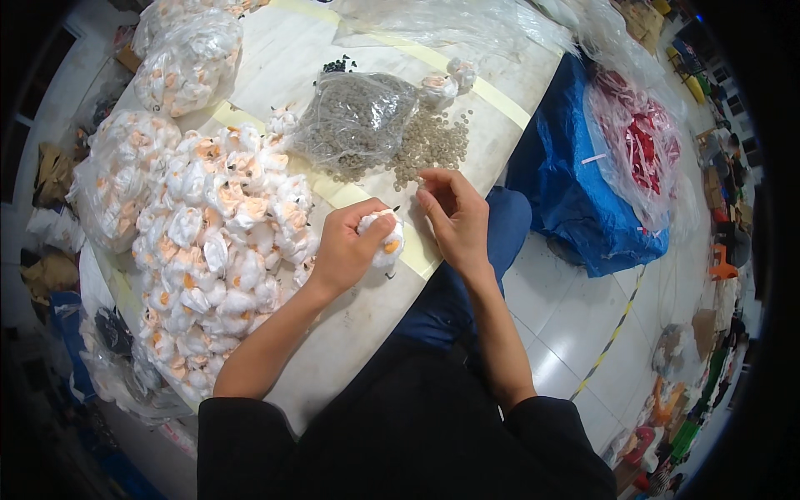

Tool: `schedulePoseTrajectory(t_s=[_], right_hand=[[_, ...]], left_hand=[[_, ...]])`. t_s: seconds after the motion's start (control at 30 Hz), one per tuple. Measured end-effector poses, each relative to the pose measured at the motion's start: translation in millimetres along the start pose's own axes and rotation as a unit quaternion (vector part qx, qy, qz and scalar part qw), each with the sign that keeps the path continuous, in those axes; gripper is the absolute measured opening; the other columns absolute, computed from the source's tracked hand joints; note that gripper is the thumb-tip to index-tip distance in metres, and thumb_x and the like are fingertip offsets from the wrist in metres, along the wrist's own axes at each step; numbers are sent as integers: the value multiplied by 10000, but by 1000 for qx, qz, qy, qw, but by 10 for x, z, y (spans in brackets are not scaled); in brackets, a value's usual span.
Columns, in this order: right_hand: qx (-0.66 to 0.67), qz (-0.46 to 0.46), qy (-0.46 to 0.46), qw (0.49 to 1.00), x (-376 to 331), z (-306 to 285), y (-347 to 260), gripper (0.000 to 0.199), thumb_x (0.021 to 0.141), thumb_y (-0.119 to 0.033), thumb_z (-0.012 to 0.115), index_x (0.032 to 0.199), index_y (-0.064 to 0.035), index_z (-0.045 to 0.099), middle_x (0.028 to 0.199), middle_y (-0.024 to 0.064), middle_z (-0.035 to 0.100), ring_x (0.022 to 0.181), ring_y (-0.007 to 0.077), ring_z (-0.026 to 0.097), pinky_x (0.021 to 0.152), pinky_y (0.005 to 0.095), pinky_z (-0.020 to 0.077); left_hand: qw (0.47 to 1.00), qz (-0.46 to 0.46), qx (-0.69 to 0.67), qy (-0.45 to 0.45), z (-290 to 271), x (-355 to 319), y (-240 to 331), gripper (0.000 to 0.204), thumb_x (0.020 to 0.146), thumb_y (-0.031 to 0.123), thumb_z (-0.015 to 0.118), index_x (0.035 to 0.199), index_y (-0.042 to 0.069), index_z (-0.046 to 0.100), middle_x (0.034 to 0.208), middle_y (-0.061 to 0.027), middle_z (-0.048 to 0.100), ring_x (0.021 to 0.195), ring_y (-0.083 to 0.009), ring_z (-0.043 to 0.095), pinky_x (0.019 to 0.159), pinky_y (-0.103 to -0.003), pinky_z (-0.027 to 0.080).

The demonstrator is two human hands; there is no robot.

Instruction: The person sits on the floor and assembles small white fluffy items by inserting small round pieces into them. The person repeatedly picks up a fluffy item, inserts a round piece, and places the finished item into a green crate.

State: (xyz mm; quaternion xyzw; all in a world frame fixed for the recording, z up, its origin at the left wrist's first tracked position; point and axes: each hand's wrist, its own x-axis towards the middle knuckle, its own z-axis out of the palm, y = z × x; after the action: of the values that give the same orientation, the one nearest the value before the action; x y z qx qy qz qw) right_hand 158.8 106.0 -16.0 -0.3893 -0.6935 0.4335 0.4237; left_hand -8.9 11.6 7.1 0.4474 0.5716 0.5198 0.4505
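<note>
My left hand [350, 242] is closed around a white artificial flower head [392, 237] with an orange-yellow centre. A thin dark stem tip sticks out of the flower on top and another below it. Just to its right, my right hand [457, 221] hovers by the table edge, fingers curled and thumb apart from the index finger. Nothing shows between those fingertips. Beyond that hand lies a loose spread of small translucent brownish discs [435, 143]. They spill beside a clear plastic bag [357, 115] full of the same discs.
A big heap of white and peach flower heads [221, 258] covers the table's left side. Bagged flowers [190, 62] stand behind it. Small black pieces [338, 64] lie past the disc bag. Right of the table stands a blue sack [558, 175] with red material in clear plastic.
</note>
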Motion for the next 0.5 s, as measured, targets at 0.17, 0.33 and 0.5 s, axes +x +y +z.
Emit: schedulePoseTrajectory(t_s=[0.17,0.33,0.5], right_hand=[[18,-1,1,1000,-3,2,17,205,894,8,735,1093,-10,689,930,75,675,809,140,670,734,276,542],[3,-19,-5,1000,8,-11,-28,194,888,12,726,1077,-8,686,950,73,667,796,139,658,724,269,533],[-3,-10,0,1000,10,-7,-3,168,883,0,726,1042,-12,674,941,73,660,786,149,652,722,272,526]], left_hand=[[1000,-3,1,-3,-10,3,-15,230,991,180,638,908,-30,677,780,-4,657,757,-57,555,693,-255,463],[1000,-2,0,-4,-9,1,-22,224,992,174,637,910,-30,677,780,-3,654,756,-56,554,692,-254,462],[1000,2,4,-11,-19,4,-20,204,988,152,627,921,-30,690,813,-5,677,759,-52,579,701,-242,477]])
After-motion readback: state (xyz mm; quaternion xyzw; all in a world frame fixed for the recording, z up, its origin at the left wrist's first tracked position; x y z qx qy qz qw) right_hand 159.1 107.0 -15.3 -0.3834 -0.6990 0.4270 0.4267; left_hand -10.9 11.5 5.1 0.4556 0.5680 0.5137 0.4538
